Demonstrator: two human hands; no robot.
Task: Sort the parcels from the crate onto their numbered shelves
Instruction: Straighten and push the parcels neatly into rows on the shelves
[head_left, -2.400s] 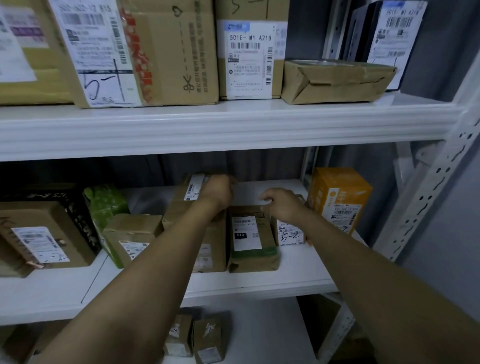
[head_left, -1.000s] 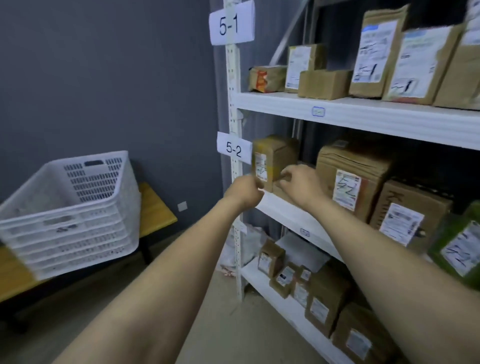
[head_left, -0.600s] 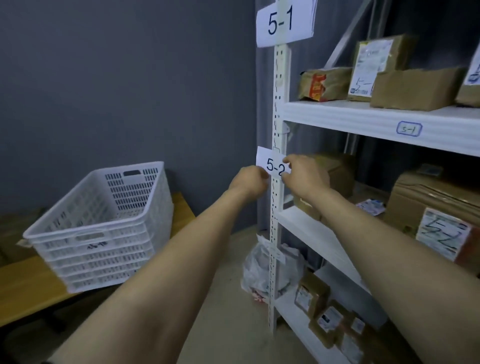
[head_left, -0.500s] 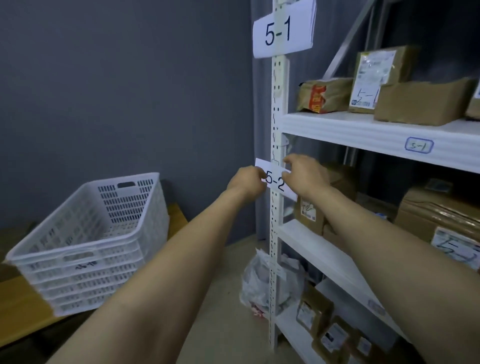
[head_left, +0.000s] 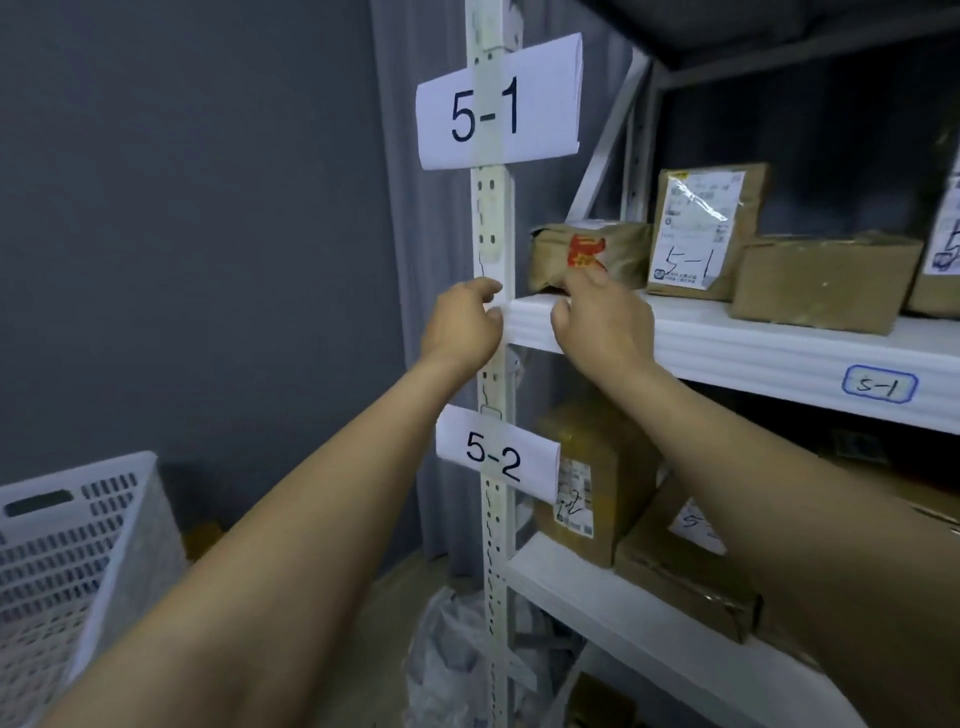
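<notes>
Both my hands are raised at the left front corner of the white 5-1 shelf (head_left: 753, 348) and hold no parcel. My left hand (head_left: 462, 327) has loosely curled fingers beside the white upright post (head_left: 493, 218). My right hand (head_left: 597, 322) is in front of the shelf edge, its index finger reaching up to a brown parcel with red print (head_left: 613, 247). Paper labels 5-1 (head_left: 493, 104) and 5-2 (head_left: 493, 460) hang on the post. The white plastic crate (head_left: 78, 545) stands at the lower left; what is inside it is hidden.
On the 5-1 shelf stand an upright parcel marked 5-1 (head_left: 696, 228) and a flat brown box (head_left: 821, 280). On the 5-2 shelf (head_left: 597, 608) below sit a yellowish box (head_left: 597, 483) and a flat carton (head_left: 685, 571). A plastic bag (head_left: 457, 660) lies on the floor by the post.
Both hands rose from the 5-2 label to the front edge of the 5-1 shelf. My view tilted upward and closer to the post; the crate slid toward the lower left corner.
</notes>
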